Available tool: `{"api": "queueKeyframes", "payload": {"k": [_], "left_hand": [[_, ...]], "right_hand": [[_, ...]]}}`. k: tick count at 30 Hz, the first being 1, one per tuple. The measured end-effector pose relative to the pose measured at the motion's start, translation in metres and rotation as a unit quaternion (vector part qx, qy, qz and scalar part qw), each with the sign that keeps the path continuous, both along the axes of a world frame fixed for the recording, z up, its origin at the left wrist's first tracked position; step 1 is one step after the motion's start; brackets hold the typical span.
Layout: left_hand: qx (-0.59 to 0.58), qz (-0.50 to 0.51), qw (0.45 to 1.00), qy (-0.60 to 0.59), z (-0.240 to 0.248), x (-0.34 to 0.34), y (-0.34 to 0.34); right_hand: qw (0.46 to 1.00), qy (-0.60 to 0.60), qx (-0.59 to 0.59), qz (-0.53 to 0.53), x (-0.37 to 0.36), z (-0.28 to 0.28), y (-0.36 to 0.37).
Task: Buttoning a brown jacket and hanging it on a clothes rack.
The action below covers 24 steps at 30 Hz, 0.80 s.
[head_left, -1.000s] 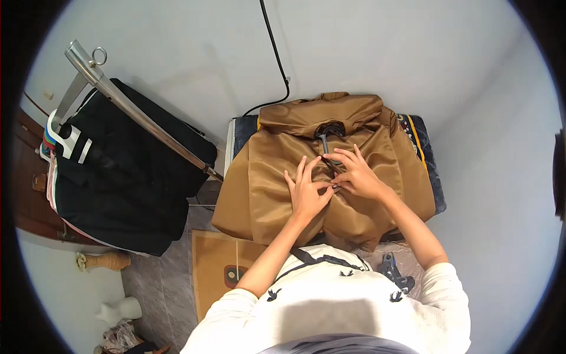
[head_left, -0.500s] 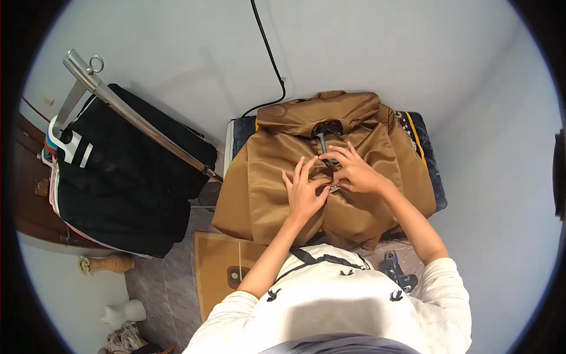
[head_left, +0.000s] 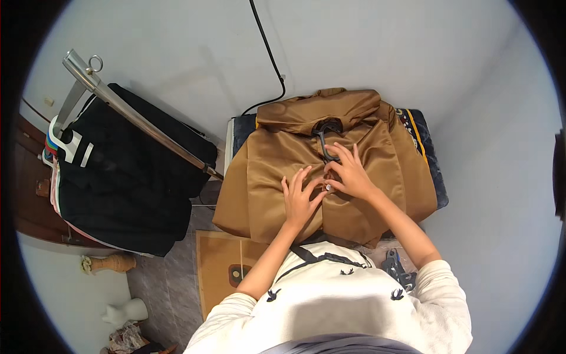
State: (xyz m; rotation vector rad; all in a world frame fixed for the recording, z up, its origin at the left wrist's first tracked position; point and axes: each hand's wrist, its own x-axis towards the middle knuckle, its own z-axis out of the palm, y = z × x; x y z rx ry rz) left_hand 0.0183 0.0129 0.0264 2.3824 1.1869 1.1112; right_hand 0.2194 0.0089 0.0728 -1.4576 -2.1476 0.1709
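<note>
A shiny brown jacket (head_left: 274, 159) lies spread out in front of me, collar away from me. From its neck sticks the black hook of a hanger (head_left: 323, 144). My left hand (head_left: 300, 200) is at the front opening, thumb and forefinger closed on the fabric edge, other fingers fanned out. Opposite it, my right hand (head_left: 352, 178) pinches the other edge of the opening, its outer fingers raised near the hook. A small shiny, whitish button (head_left: 328, 187) shows between the two hands. My fingertips partly hide the fabric there.
Under the jacket is a dark blue patterned cloth (head_left: 435, 171). On the left, black clothes (head_left: 130, 177) hang from a metal rail (head_left: 138, 121). A black cable (head_left: 268, 50) runs down the wall. Below are a brown board (head_left: 215, 259), a vase (head_left: 112, 263) and black footwear (head_left: 398, 271).
Both hands have shifted slightly left, and the right fingers have moved a little. The small button between them is now more exposed. The jacket's front edges lie slightly differently.
</note>
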Motion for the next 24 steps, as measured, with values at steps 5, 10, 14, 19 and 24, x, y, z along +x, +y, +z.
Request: {"api": "queueKeyframes", "payload": {"k": [5, 10, 14, 19, 24], "left_hand": [[0.004, -0.036, 0.999, -0.034, -0.004, -0.018, -0.014], [-0.034, -0.085, 0.994, 0.055, 0.0, -0.048, -0.05], [-0.058, -0.061, 0.991, 0.1, -0.015, -0.051, -0.067], [-0.059, -0.063, 0.996, -0.005, 0.014, -0.04, -0.065], [-0.063, -0.08, 0.993, -0.063, 0.031, -0.032, -0.056]], "right_hand": [[0.981, 0.023, 0.151, -0.119, -0.021, -0.019, -0.042], [0.982, 0.021, 0.051, -0.182, -0.052, -0.025, -0.114], [0.976, -0.003, -0.006, -0.217, -0.052, -0.045, -0.13], [0.975, 0.039, 0.042, -0.213, -0.044, -0.028, -0.126], [0.979, 0.03, 0.035, -0.198, -0.059, -0.038, -0.121]]}}
